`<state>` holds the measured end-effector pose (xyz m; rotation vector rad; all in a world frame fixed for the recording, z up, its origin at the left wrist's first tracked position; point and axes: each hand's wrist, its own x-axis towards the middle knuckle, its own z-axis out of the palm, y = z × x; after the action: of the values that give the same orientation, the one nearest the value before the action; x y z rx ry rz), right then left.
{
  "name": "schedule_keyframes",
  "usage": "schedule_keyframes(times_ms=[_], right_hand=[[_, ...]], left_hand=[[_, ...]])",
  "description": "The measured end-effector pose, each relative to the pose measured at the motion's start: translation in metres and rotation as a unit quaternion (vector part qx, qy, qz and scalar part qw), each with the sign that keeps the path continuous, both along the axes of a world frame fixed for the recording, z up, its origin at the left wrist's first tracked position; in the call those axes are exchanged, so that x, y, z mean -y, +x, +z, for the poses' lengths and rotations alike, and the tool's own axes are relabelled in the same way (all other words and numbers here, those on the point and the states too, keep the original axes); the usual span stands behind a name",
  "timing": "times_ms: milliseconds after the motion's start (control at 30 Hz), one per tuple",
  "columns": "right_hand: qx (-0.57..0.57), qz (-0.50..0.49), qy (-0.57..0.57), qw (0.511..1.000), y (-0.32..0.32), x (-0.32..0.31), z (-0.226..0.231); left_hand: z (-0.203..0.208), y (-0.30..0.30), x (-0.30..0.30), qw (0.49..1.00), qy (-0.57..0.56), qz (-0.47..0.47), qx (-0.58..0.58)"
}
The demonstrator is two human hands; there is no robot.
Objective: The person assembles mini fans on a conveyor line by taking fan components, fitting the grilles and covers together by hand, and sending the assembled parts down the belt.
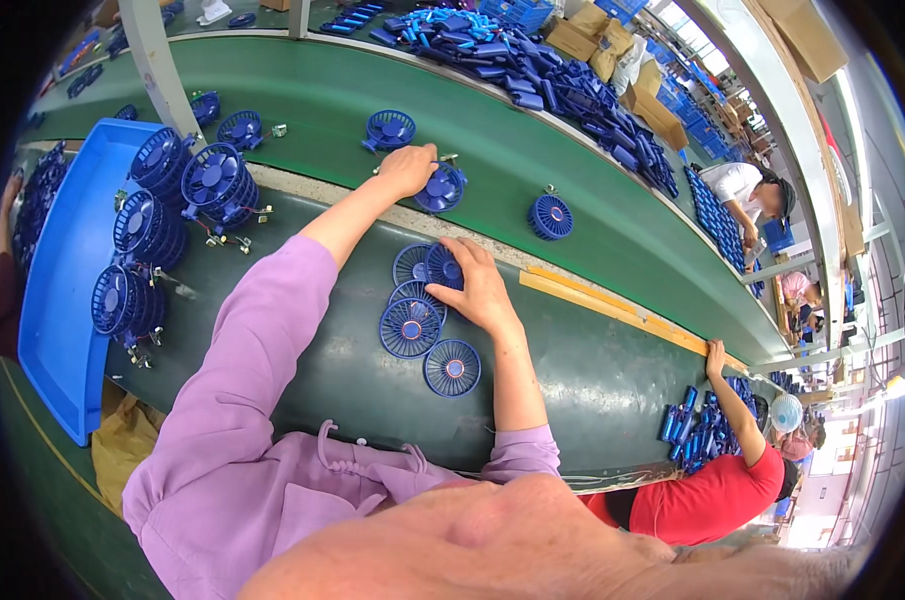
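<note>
The left hand [408, 170] curled by a blue fan [440, 190] on the green belt [313, 120]; it was hard to tell if it had hold. The right hand [481, 288], half open, held a round cover [441, 266] by its rim over other covers [412, 328], perhaps kept close for easy reach. Fan stacks [218, 182] stood near the blue tray [58, 370], maybe to save room. The covers looked like hard plastic wheels with thin spokes; the table [583, 370] was shiny.
</note>
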<state>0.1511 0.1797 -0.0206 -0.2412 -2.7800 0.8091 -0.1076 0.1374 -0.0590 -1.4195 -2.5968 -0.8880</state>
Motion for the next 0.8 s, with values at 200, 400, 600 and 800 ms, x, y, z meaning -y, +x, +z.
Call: schedule_keyframes(times_ms=[200, 400, 600, 800], right_hand=[[-0.129, -0.078, -0.139, 0.979, -0.021, 0.006, 0.024], [-0.257, 0.002, -0.686, 0.681, -0.042, -0.002, 0.012], [-0.237, 0.023, -0.632, 0.738, -0.033, -0.006, 0.022], [-0.219, -0.114, -0.313, 0.917, -0.044, 0.006, 0.014]], left_hand=[[-0.015, 0.032, 0.04, 0.902, 0.343, 0.047, 0.258], [0.005, 0.087, 0.06, 0.561, 0.506, -0.028, 0.655], [0.008, 0.087, 0.07, 0.547, 0.51, -0.046, 0.662], [0.013, 0.094, 0.066, 0.451, 0.429, -0.134, 0.771]])
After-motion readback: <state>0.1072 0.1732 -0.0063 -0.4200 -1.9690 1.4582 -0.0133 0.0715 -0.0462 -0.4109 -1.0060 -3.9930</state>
